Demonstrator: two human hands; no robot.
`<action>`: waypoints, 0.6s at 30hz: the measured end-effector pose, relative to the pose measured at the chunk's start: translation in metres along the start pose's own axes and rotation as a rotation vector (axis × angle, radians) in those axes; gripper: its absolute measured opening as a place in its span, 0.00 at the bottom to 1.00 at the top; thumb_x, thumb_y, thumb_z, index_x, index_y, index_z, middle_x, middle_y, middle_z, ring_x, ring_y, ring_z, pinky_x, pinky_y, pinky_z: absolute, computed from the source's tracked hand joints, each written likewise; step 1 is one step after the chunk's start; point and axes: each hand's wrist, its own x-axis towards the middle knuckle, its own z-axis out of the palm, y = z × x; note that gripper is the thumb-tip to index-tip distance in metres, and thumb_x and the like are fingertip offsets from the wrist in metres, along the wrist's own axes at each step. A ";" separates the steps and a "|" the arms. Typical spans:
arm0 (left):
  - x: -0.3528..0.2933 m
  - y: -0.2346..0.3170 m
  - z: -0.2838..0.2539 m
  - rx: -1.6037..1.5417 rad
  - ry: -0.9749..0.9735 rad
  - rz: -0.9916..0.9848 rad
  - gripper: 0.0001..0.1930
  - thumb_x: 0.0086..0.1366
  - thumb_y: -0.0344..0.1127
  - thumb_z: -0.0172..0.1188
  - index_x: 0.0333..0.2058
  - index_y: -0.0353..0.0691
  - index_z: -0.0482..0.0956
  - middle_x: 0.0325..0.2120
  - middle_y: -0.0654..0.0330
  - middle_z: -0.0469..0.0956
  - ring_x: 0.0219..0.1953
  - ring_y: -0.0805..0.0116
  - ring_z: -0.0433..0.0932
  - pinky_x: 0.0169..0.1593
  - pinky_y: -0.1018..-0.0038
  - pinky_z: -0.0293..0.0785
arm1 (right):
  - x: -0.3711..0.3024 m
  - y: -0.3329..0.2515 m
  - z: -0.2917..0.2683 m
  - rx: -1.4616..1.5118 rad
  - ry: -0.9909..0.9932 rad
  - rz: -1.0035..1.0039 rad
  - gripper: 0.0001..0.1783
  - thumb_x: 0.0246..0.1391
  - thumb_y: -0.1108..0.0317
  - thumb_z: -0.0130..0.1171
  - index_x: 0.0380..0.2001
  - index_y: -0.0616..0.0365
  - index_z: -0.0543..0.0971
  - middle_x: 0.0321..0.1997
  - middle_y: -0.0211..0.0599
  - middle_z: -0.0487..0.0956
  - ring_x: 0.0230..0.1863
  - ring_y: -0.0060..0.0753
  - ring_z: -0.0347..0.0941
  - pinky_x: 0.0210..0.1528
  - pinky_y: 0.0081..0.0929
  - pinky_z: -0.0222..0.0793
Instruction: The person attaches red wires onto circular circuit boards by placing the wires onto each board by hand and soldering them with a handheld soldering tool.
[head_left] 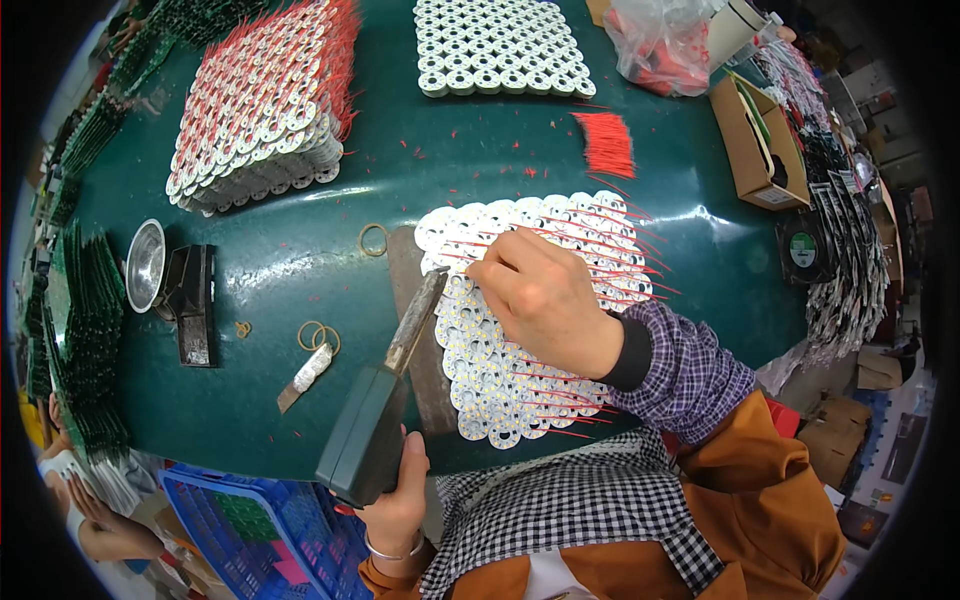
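Observation:
My left hand [400, 500] is closed around the dark green handle of a soldering gun [365, 430]. Its metal barrel points up and away, with the tip at the left edge of a panel of round white LED boards [485, 350]. Over that panel my right hand [545, 295] is pinched, fingertips down on the boards close to the soldering tip. What the fingers hold is too small to make out. Thin red wires [560, 385] stick out to the right from several rows of boards. A flat brown bar [425, 370] lies along the panel's left edge.
Stacked white boards with red wires [255, 110] stand far left; a plain white stack [500, 50] is at the back. A bundle of red wires [605, 145] and a cardboard box [755, 140] lie right. A metal bowl [146, 265] and black holder [195, 305] sit left, above a blue crate [260, 540].

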 end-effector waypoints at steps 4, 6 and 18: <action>0.005 0.022 0.012 -0.185 0.095 -0.132 0.22 0.59 0.15 0.61 0.53 0.27 0.73 0.38 0.49 0.81 0.17 0.74 0.73 0.20 0.77 0.68 | 0.000 0.002 -0.006 -0.009 -0.006 0.005 0.04 0.41 0.79 0.61 0.24 0.61 0.76 0.29 0.37 0.72 0.33 0.38 0.74 0.34 0.34 0.73; 0.009 0.029 0.014 -0.222 0.087 -0.176 0.22 0.59 0.16 0.63 0.53 0.26 0.74 0.39 0.50 0.82 0.20 0.74 0.74 0.23 0.79 0.70 | 0.002 0.004 -0.017 0.043 -0.047 0.055 0.08 0.46 0.79 0.66 0.32 0.59 0.82 0.31 0.35 0.77 0.35 0.39 0.77 0.35 0.34 0.74; 0.011 0.018 0.009 -0.252 0.163 -0.306 0.21 0.57 0.16 0.63 0.51 0.28 0.75 0.39 0.53 0.82 0.19 0.74 0.75 0.21 0.77 0.72 | 0.009 0.153 -0.077 -0.303 -0.108 0.143 0.07 0.44 0.72 0.69 0.29 0.54 0.82 0.36 0.34 0.76 0.42 0.43 0.72 0.43 0.38 0.74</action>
